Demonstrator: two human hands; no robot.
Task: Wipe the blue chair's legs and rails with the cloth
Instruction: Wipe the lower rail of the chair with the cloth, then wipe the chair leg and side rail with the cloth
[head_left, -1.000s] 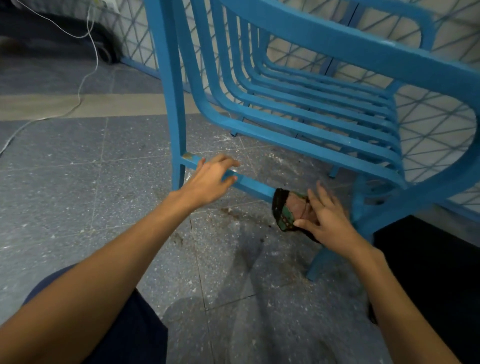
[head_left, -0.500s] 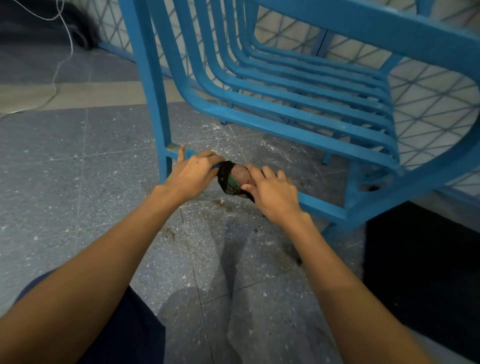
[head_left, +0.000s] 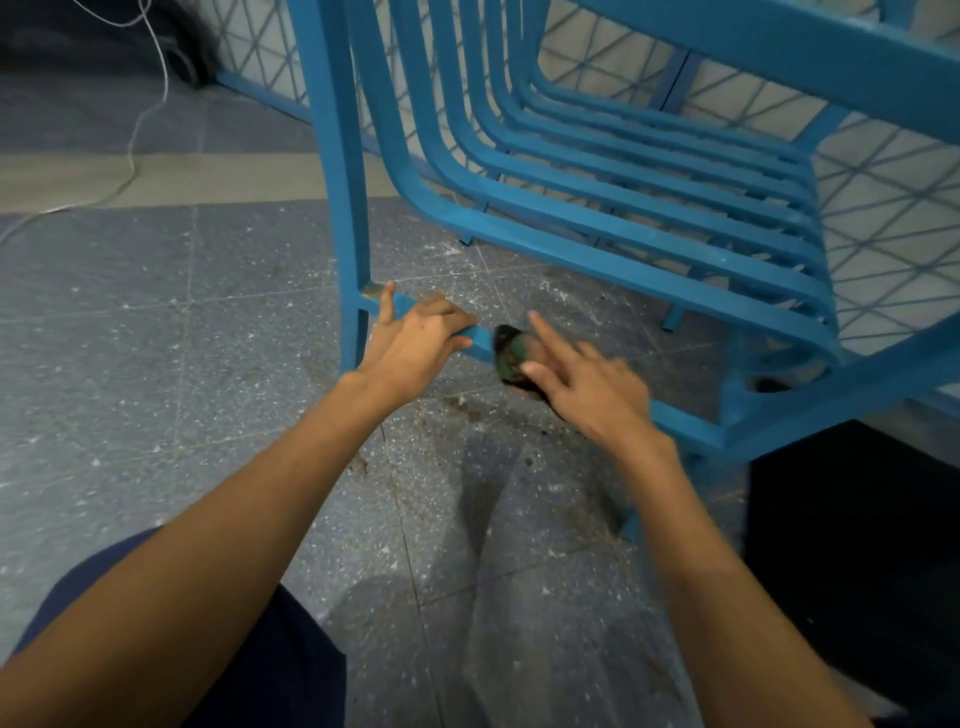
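Blue chair (head_left: 649, 249) stands tipped on the speckled grey floor (head_left: 156, 364), with its slatted seat and back filling the upper right of the view. Low rail (head_left: 680, 423) runs from the near left leg (head_left: 337, 156) down towards the right-hand corner of the frame. Left hand (head_left: 415, 345) grips this rail just beside the leg, fingers curled over the top and thumb lying along the bar towards the joint. The cloth (head_left: 511, 358) is a dark, green-and-brown wad, bunched on the rail just to the right of the left hand and apart from it by a short stretch of bare blue bar. Right hand (head_left: 587, 389) rests on the cloth from the near side. Its thumb is laid on the fabric and its index finger is straight and raised; the other fingers are blurred, so whether they close round the cloth cannot be told. Brown stains (head_left: 467, 410) mark the floor below the rail. A white cable (head_left: 136, 130) trails across the floor at far left.
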